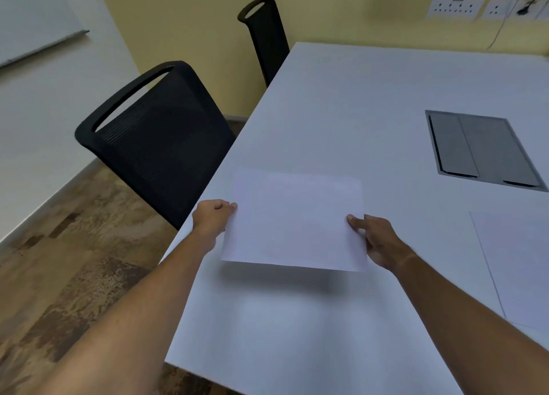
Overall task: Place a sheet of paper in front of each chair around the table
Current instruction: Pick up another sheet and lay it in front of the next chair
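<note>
A white sheet of paper (297, 220) hovers just above the white table (341, 103), its shadow falling on the tabletop below its near edge. My left hand (212, 217) pinches the sheet's left edge and my right hand (375, 241) grips its right edge. A black mesh chair (160, 139) stands at the table's left side, level with the sheet. A second black chair (267, 35) stands farther along the same side. Another sheet of paper (517, 264) lies flat at the right edge of the view.
A grey cable hatch (478, 149) is set into the tabletop at the right. Wall sockets (454, 6) with a plugged cable line the yellow wall behind. A whiteboard (32, 17) hangs on the left wall. Wood-pattern floor lies left of the table.
</note>
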Motion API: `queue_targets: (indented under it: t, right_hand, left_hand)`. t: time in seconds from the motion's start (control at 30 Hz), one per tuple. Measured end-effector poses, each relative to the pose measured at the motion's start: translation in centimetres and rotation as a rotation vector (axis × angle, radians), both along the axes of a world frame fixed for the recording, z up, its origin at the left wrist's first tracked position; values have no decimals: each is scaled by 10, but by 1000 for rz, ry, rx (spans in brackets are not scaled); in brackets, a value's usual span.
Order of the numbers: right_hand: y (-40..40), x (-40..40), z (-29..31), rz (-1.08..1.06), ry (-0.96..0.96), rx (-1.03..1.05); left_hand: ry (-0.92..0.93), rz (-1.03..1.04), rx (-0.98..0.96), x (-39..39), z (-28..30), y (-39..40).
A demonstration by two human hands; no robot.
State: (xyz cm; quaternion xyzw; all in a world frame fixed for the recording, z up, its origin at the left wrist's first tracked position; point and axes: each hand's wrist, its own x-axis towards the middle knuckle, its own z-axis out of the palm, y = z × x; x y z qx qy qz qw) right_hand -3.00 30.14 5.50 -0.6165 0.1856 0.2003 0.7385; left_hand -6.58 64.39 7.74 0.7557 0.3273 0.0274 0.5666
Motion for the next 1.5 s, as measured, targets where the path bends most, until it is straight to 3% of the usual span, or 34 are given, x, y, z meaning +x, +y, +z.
queue_targets:
  t: [0.7, 1.07, 1.5]
  right_hand:
    - [76, 122, -68, -169, 74, -407]
    - [109, 136, -91, -268, 120, -642]
    - [117, 144, -99, -286, 136, -794]
  left_hand:
    - [150, -16, 155, 162, -70, 69]
    - [194, -111, 238, 193, -114, 88]
    - [197, -161, 348, 203, -126, 88]
